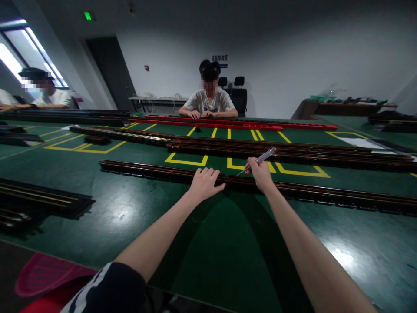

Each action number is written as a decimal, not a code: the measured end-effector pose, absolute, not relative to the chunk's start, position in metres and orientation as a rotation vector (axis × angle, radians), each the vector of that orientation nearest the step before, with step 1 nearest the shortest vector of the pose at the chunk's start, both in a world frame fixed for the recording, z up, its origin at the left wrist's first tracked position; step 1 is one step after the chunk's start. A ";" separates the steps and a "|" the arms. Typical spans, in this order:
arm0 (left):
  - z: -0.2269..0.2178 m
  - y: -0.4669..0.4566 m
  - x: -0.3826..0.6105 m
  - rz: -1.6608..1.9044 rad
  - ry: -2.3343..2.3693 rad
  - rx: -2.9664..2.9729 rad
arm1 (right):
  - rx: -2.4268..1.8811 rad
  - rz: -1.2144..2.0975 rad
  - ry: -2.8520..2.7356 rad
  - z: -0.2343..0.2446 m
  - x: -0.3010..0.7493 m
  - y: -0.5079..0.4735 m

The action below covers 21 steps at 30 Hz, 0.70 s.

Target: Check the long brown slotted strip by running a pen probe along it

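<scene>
A long dark rail [150, 171] with thin copper-coloured lines lies across the green table in front of me. My left hand [204, 183] is on this rail, its fingers bent over the far edge and its thumb stretched out along the near side. In my right hand [259, 172] is a slim screwdriver [266, 155] with a clear handle, held closed between thumb and fingers. The shaft slants down to the left, and its tip is at the rail just right of my left hand. Whether the tip touches a screw is too small to tell.
Behind the rail lies a stack of similar dark rails [293, 150]. More dark rails [42, 195] lie at the left. Across the table sits a person [210, 102] with hands at red rails [228, 124]. Yellow tape [185, 161] marks the green table [130, 234]. A pink stool [48, 274] stands below.
</scene>
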<state>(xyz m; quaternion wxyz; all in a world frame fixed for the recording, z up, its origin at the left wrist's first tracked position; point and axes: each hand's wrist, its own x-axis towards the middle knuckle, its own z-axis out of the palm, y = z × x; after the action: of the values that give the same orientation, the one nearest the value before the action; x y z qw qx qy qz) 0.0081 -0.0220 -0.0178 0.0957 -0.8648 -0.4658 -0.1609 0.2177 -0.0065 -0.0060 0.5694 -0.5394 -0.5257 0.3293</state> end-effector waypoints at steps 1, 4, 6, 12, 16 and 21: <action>-0.018 -0.022 0.008 -0.480 -1.379 -2.564 | -1.265 0.767 -1.234 -0.005 0.217 -0.008; -0.018 -0.022 0.008 -0.497 -1.383 -2.563 | -1.272 0.753 -1.239 -0.004 0.214 -0.011; -0.018 -0.021 0.009 -0.505 -1.393 -2.562 | -1.273 0.756 -1.241 -0.003 0.214 -0.013; -0.015 -0.023 0.011 -0.498 -1.425 -2.543 | -1.256 0.717 -1.276 -0.005 0.214 -0.010; -0.013 -0.025 0.012 -0.491 -1.440 -2.542 | -1.303 0.642 -1.307 -0.001 0.212 -0.012; -0.011 -0.027 0.015 -0.487 -1.468 -2.539 | -1.373 0.629 -1.314 0.008 0.209 -0.018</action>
<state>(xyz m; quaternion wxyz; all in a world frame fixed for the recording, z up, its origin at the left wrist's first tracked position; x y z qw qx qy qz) 0.0147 -0.0266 -0.0105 0.0843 -0.8510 -0.4920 -0.1633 0.2091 -0.0180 0.0082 0.5395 -0.5776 -0.5526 0.2645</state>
